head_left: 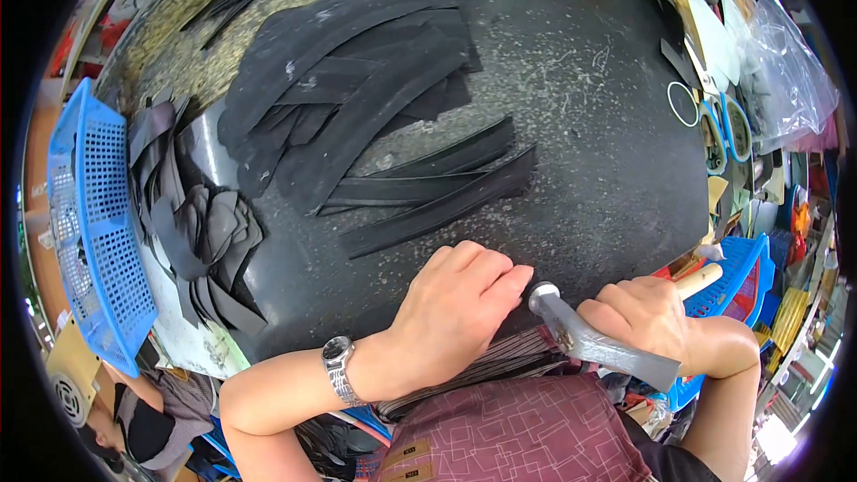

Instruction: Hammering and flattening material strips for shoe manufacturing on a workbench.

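My right hand (638,314) grips a hammer (596,344) near the front edge of the black work mat (616,152). The hammer's round metal face points toward my left hand, and the end of its pale wooden handle sticks out beyond my fist. My left hand (460,308), with a metal watch (337,359) on the wrist, is closed low over the mat's near edge. Whatever its fingers hold is hidden beneath them. Just beyond it lie a few separate black strips (437,205). Farther off is a large overlapping pile of wider black strips (357,80).
Curled dark strips (201,223) are heaped at the left, beside a blue plastic basket (112,223). Blue-handled scissors (734,128), a white ring (683,104) and a clear plastic bag (790,71) are at the right. Another blue basket (736,277) stands below the right edge.
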`<state>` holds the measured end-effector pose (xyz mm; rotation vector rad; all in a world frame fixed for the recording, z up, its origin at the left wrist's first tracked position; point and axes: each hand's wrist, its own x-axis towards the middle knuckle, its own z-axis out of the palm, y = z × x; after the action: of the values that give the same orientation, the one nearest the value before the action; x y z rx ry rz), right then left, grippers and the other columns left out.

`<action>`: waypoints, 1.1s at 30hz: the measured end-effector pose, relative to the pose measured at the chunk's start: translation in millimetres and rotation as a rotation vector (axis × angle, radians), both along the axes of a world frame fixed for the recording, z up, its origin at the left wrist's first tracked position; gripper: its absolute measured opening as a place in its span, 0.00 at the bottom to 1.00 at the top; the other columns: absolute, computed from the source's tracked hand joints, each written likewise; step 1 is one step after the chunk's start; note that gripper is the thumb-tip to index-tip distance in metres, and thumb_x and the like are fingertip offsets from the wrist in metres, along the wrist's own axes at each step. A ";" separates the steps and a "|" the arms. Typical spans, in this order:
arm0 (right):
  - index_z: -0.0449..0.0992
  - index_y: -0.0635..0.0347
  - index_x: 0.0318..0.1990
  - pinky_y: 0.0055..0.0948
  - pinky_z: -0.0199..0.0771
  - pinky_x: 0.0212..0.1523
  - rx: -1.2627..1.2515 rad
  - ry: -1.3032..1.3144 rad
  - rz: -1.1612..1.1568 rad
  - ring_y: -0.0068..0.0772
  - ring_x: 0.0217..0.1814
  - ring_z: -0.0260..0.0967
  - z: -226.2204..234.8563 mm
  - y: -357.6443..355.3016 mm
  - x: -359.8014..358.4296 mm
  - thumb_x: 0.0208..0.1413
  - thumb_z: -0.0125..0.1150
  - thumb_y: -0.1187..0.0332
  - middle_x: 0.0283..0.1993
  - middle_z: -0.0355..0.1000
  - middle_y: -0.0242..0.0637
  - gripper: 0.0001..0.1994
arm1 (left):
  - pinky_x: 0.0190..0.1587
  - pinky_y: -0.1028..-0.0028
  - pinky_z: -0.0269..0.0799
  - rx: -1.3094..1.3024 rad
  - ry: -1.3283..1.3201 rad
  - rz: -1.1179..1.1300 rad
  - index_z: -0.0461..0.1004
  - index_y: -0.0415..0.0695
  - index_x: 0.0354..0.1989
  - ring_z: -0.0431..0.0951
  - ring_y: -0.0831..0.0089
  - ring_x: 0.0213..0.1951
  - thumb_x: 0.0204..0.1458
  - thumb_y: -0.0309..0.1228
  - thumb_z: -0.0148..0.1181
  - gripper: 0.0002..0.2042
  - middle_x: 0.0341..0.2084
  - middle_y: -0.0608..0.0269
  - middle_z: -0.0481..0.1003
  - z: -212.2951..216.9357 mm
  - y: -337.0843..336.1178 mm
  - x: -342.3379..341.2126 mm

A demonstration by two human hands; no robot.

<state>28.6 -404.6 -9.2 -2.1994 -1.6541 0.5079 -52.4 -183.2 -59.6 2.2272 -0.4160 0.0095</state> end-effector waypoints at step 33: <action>0.69 0.57 0.29 0.22 0.58 0.14 -0.028 -0.055 0.166 0.20 0.16 0.59 3.0 29.0 30.0 0.33 0.56 0.66 0.19 0.54 0.26 0.11 | 0.38 0.73 0.67 0.497 -0.420 -0.226 0.76 0.31 0.36 0.71 0.66 0.37 0.41 0.31 0.52 0.17 0.34 0.56 0.74 -0.9 18.2 -21.5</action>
<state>58.7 -375.6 -6.3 -2.1243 -1.8800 0.5203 -73.8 -165.0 -60.5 2.6511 -0.9876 0.2849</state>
